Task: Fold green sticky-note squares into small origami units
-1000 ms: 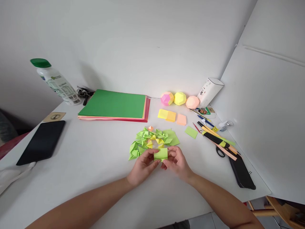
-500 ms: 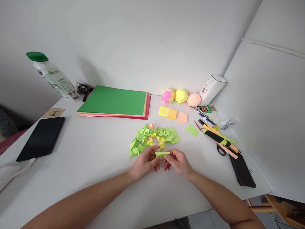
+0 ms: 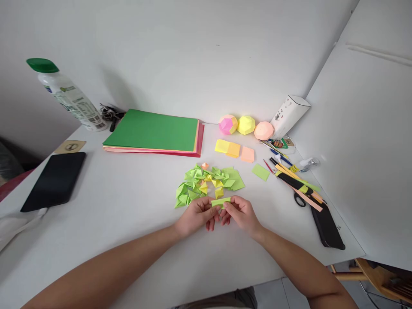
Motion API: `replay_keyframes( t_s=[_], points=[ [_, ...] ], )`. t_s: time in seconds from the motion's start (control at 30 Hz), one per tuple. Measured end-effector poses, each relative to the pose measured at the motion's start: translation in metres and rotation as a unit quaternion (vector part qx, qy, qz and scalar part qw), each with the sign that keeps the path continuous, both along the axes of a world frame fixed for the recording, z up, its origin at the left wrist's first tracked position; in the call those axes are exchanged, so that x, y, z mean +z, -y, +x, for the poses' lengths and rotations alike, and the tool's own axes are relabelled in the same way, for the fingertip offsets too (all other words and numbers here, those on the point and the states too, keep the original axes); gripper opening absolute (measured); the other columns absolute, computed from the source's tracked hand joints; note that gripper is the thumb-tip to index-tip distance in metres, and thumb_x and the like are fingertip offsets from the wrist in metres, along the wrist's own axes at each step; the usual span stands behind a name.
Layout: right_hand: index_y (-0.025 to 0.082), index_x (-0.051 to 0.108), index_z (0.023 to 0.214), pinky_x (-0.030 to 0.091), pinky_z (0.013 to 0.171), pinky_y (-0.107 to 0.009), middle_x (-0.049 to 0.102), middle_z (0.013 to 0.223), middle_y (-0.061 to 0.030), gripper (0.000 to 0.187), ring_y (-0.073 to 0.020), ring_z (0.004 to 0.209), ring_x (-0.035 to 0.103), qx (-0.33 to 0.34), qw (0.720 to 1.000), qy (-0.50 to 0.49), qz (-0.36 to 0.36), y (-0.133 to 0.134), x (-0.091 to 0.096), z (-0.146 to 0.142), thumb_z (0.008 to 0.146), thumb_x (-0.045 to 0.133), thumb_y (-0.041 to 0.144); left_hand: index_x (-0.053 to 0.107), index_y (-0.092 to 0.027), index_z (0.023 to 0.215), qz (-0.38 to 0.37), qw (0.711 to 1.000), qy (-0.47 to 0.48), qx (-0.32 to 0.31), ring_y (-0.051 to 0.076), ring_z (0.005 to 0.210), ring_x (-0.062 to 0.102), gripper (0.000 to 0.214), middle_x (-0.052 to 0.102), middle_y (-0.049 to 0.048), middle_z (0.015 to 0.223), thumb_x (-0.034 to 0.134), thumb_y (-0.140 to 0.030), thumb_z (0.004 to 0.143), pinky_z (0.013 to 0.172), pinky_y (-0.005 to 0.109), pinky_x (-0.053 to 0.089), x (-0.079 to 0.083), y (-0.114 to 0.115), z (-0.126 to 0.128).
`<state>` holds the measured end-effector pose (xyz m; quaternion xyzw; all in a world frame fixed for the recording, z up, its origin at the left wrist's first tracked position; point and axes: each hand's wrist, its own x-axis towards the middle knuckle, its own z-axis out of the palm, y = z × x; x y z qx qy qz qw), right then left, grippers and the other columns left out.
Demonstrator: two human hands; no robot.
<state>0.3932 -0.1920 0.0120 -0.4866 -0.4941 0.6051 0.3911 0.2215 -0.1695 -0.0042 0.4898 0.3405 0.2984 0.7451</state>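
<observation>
Between my two hands is a small piece of light green paper, folded into a narrow strip. My left hand pinches its left end, thumb in front. At the other end, my right hand grips it between thumb and fingers. Just beyond my hands lies a heap of folded green paper pieces, with several yellow folded pieces at its right side. Flat green paper sheets lie partly beneath the heap's right end. A small orange folded piece sits behind it.
A stack of coloured paper lies at the back left, near a white bottle and a black tablet. Three faceted paper balls stand by the wall. Scissors, pens and a black phone lie on the right.
The folded green paper has tilted, so more of its face shows, and my fingers have shifted along it. The camera view has moved slightly.
</observation>
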Motion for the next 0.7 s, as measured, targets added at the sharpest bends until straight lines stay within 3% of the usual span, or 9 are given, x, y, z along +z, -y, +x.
replay_keyframes(
  t_s=[0.7],
  points=[
    [0.014, 0.054, 0.077, 0.046, 0.045, -0.023, 0.066, 0.065, -0.0031, 0.027, -0.0145, 0.050, 0.064, 0.007, 1.000, 0.009, -0.007, -0.0027, 0.0006, 0.0005, 0.084, 0.054, 0.040, 0.051, -0.014, 0.069, -0.012, 1.000, -0.013, 0.002, 0.009, 0.040, 0.057, 0.031, 0.062, -0.0005, 0.059, 0.055, -0.043, 0.081, 0.037, 0.019, 0.044, 0.0048, 0.0004, -0.0001]
  ],
)
